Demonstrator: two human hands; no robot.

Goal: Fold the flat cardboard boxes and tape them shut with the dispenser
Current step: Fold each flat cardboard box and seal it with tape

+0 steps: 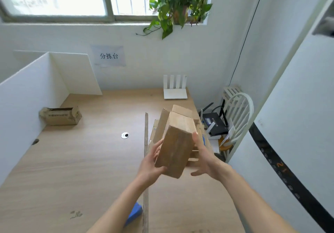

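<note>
I hold a small brown cardboard box (176, 142) up in the air over the right part of the wooden table (90, 160). It is tilted, and its far flaps stand open. My left hand (152, 162) grips its lower left side, fingers curled behind it. My right hand (202, 153) presses its right side with straight fingers. Flat cardboard pieces (155, 133) lie on the table beneath the box. A blue object (134, 213), perhaps the tape dispenser, shows partly under my left forearm.
Another folded box (60, 116) sits at the far left by a white partition (27, 102). A long wooden strip (146, 169) lies along the table. A white router (175, 92) stands at the back. A white chair (236, 117) with devices stands past the right edge.
</note>
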